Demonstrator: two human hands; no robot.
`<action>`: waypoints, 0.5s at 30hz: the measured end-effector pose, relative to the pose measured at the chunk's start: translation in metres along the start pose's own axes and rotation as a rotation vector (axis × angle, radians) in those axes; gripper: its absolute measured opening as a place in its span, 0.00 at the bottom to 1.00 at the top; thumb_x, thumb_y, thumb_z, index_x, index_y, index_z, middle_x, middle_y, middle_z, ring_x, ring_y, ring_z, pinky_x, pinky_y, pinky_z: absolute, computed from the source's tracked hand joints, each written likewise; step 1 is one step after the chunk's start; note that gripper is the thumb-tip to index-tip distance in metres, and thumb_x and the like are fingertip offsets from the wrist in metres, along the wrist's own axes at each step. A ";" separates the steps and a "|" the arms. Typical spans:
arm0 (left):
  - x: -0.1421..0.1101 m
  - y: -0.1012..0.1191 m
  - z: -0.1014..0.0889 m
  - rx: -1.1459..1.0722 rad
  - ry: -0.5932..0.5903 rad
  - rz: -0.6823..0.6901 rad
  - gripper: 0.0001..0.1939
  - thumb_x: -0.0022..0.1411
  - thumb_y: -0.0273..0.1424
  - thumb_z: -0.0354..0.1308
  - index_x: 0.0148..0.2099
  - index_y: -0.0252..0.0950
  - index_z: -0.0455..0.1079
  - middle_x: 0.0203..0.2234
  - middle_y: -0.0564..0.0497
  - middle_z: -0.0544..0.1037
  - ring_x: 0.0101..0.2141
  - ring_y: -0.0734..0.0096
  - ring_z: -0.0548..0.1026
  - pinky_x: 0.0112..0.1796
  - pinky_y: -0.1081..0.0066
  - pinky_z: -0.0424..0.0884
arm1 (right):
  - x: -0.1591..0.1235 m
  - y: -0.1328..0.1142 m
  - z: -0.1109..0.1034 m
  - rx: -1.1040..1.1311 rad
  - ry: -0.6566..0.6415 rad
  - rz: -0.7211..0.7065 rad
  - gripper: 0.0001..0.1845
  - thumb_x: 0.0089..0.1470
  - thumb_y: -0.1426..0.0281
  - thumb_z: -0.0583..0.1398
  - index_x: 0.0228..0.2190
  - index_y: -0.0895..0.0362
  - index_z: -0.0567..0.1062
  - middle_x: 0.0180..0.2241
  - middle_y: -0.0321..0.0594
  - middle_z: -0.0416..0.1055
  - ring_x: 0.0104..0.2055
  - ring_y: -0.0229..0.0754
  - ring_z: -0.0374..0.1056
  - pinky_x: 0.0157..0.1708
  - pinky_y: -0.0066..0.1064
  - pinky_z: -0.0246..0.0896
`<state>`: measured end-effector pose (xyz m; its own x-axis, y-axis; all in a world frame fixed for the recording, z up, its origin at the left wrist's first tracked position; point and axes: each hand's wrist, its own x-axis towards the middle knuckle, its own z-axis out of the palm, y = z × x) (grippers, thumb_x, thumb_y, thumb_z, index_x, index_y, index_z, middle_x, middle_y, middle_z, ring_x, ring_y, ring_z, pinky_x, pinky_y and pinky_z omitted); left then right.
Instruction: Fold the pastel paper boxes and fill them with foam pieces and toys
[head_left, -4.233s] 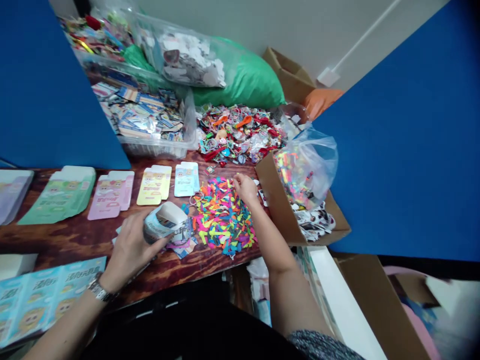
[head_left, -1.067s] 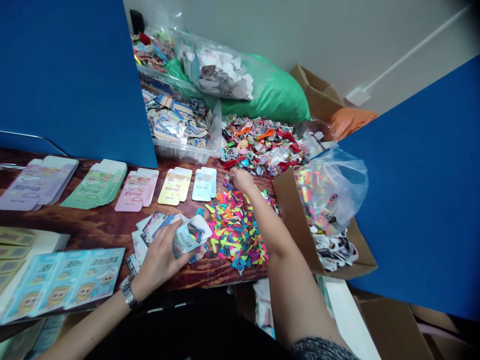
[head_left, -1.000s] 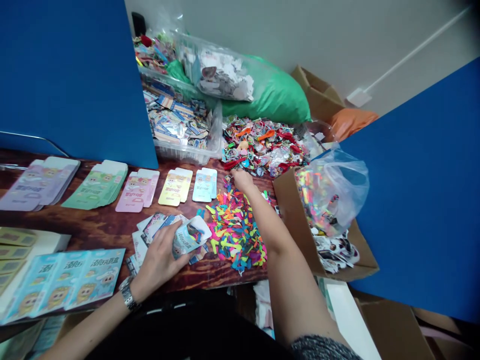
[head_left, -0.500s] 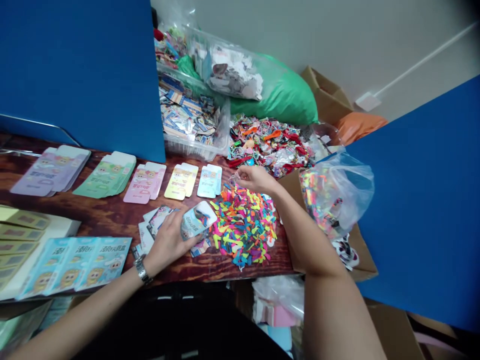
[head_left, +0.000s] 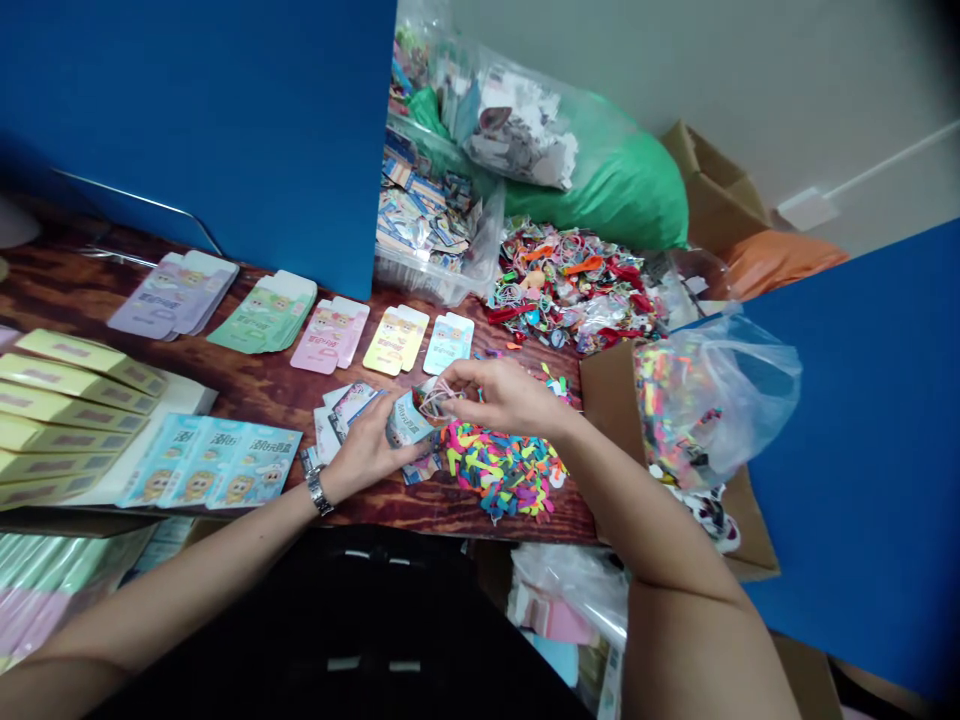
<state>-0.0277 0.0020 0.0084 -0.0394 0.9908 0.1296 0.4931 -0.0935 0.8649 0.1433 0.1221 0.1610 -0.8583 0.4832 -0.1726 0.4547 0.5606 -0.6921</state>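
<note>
My left hand (head_left: 361, 450) is wrapped round a small light-blue paper box (head_left: 407, 424), holding it tilted with its open end toward the right. At that opening, my right hand (head_left: 495, 395) pinches a loop of thin pale cord (head_left: 433, 398); what hangs from the cord is hidden by the fingers and box. Just below my right hand lies a pile of small bright rubber pieces (head_left: 499, 475) that look like balloons. Printed cards (head_left: 337, 415) lie partly under my left hand.
Flat boxes in purple (head_left: 161, 300), green (head_left: 262, 315), pink (head_left: 322, 340), yellow (head_left: 394, 340) and blue (head_left: 448, 343) line the table's back. Blue packs (head_left: 251, 465) and yellow boxes (head_left: 67, 400) stand left. Behind are a plastic bin (head_left: 442, 285) and a trinket heap (head_left: 574, 285).
My right hand has come from the trinket heap's front edge toward me and left, bringing the cord to the box's opening. The camera view has turned left.
</note>
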 end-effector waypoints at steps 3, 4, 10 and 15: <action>-0.001 0.002 -0.002 -0.050 0.025 0.028 0.33 0.56 0.43 0.65 0.60 0.37 0.61 0.52 0.44 0.74 0.51 0.57 0.74 0.52 0.59 0.70 | 0.001 -0.001 0.009 -0.053 0.004 0.010 0.06 0.59 0.70 0.59 0.38 0.59 0.75 0.33 0.36 0.75 0.32 0.35 0.67 0.33 0.25 0.54; -0.001 0.002 -0.003 -0.054 0.032 0.038 0.33 0.57 0.43 0.65 0.60 0.37 0.60 0.53 0.44 0.73 0.52 0.56 0.73 0.53 0.58 0.69 | 0.001 -0.002 0.012 -0.104 0.020 0.014 0.07 0.60 0.71 0.59 0.39 0.58 0.75 0.33 0.36 0.75 0.32 0.35 0.68 0.34 0.25 0.54; -0.002 0.004 -0.004 0.044 0.087 0.087 0.39 0.57 0.39 0.65 0.65 0.36 0.54 0.59 0.40 0.68 0.58 0.53 0.68 0.58 0.54 0.65 | -0.001 -0.009 0.038 -0.557 0.071 0.098 0.11 0.64 0.67 0.55 0.39 0.58 0.76 0.36 0.44 0.75 0.35 0.41 0.69 0.33 0.28 0.53; -0.001 0.009 -0.007 0.080 0.091 0.119 0.37 0.58 0.36 0.63 0.66 0.37 0.54 0.59 0.40 0.68 0.58 0.54 0.67 0.58 0.54 0.65 | -0.005 -0.007 0.047 -0.530 0.027 0.010 0.08 0.63 0.70 0.55 0.39 0.57 0.74 0.35 0.43 0.75 0.34 0.40 0.69 0.33 0.28 0.56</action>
<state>-0.0293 -0.0004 0.0192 -0.0538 0.9599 0.2750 0.5666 -0.1974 0.8000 0.1326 0.0837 0.1337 -0.8500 0.5038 -0.1540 0.5268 0.8152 -0.2405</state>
